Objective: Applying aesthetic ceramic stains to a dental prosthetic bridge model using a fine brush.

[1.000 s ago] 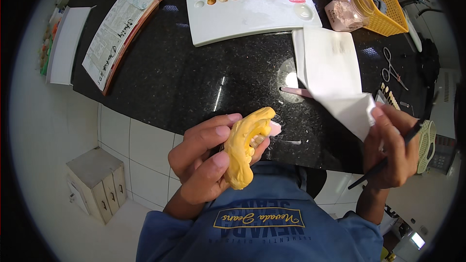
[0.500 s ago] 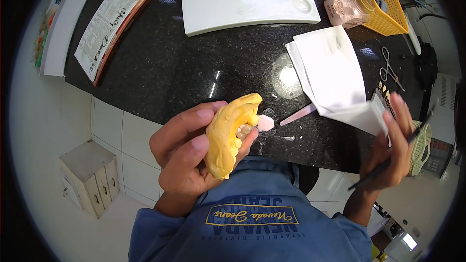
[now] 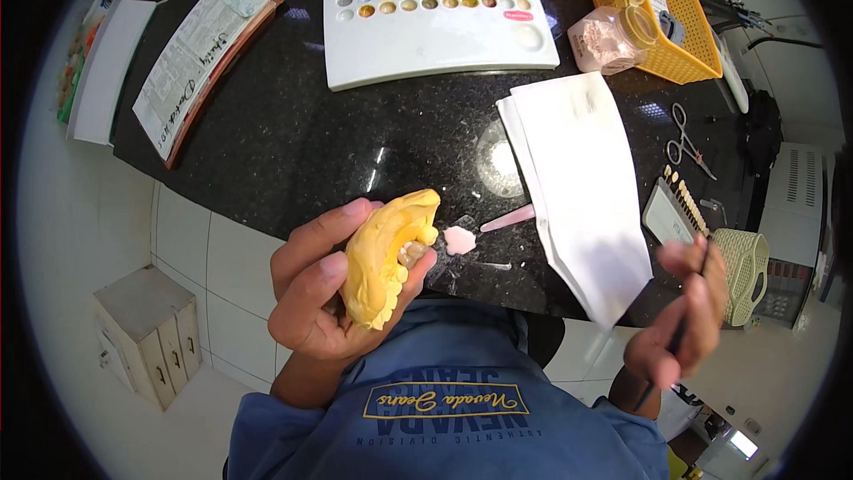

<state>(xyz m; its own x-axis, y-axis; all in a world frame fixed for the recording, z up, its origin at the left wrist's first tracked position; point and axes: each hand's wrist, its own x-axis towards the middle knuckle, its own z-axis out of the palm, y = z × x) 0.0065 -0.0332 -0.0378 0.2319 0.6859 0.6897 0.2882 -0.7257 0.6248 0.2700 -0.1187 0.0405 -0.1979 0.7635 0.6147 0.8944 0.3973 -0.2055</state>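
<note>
Yellow dental cast (image 3: 371, 258) held up at near edge of table (image 3: 426, 138), toothed side facing right; pale teeth (image 3: 413, 254) showing. Left hand (image 3: 306, 302): fingers parted to cast's thickness, gripping it. Right hand (image 3: 684, 329), partly blurred: fingers curled round dark slim tool (image 3: 680, 338), well apart from cast. Folded white cloth (image 3: 582, 178) between hands. Worth bracing cast by base, fingertips off pale teeth, tool grip light.

The speckled black counter (image 3: 293, 124) carries a white paint tray (image 3: 435, 55), folded white cloth (image 3: 577, 173), pink stick (image 3: 508, 218), pink-filled jar (image 3: 606, 43), yellow basket (image 3: 689, 60) and scissor-handled tool (image 3: 682, 144).
</note>
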